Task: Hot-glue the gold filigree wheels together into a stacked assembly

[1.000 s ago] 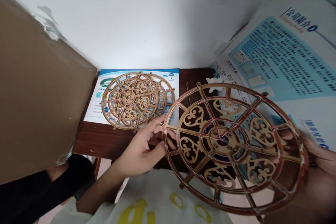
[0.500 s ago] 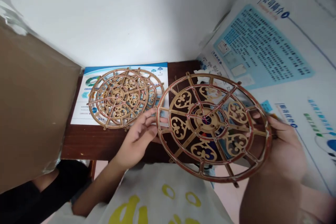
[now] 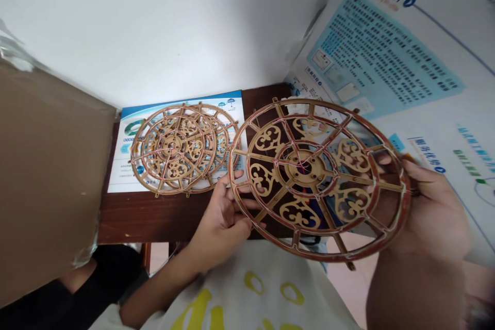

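In front of me I hold a round, wheel-like openwork frame [image 3: 317,169], gold-brown with reddish rims, spokes, scroll ornaments and thin pale and red strands along it. My right hand [image 3: 436,206] grips its right rim, with fingertips showing through the openings. At the lower left rim, my left hand [image 3: 222,227] has its fingers curled behind the rim and its thumb near the edge. Similar round frames [image 3: 176,145] lie overlapping on a printed sheet to the left, just beyond my left hand.
The printed sheet [image 3: 119,175] lies on a dark brown table [image 3: 150,216]. A white wall [image 3: 174,36] stands behind, a poster-covered panel [image 3: 386,62] at right, and a brown board [image 3: 46,175] at left. Part of another person in black [image 3: 112,268] shows below the board.
My left hand has moved right and closed at the lower left rim. The held frame and my right hand have shifted slightly right. The view has shifted a little.
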`<state>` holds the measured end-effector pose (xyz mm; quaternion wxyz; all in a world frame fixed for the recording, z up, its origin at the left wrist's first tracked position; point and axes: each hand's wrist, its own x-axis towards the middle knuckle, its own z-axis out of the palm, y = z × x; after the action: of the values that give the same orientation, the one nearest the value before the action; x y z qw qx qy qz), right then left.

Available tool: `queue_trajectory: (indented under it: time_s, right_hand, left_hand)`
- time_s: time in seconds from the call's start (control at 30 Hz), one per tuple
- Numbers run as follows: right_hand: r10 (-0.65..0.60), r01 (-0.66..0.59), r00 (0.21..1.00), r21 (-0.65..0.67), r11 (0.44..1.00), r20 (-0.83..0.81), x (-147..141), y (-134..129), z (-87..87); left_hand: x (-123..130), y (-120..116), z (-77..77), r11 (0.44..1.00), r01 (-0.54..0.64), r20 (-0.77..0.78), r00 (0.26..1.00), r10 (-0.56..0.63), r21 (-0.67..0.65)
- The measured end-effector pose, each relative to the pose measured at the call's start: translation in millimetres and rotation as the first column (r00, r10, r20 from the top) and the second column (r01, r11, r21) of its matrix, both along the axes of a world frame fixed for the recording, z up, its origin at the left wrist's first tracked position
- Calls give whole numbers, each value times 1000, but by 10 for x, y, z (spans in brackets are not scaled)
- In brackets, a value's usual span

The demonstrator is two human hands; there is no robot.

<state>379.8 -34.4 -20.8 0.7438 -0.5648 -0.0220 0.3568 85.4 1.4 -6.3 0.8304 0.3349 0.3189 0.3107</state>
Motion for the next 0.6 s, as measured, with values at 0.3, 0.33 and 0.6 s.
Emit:
queue_trajectory:
  time_s: [0.3, 0.33, 0.6]
  right_hand:
    - [18, -14, 999, -87, 996, 43, -42, -30, 138]
    - [32, -28, 999, -87, 996, 41, -45, -39, 141]
    - [23, -24, 1000, -56, 998, -8, -71, -39, 134]
  left_hand:
    - [22, -16, 1, 999, -1, -38, 999, -1, -39]
    - [22, -17, -4, 999, -6, -38, 999, 4, -39]
    - [33, -11, -17, 999, -22, -68, 998, 20, -33]
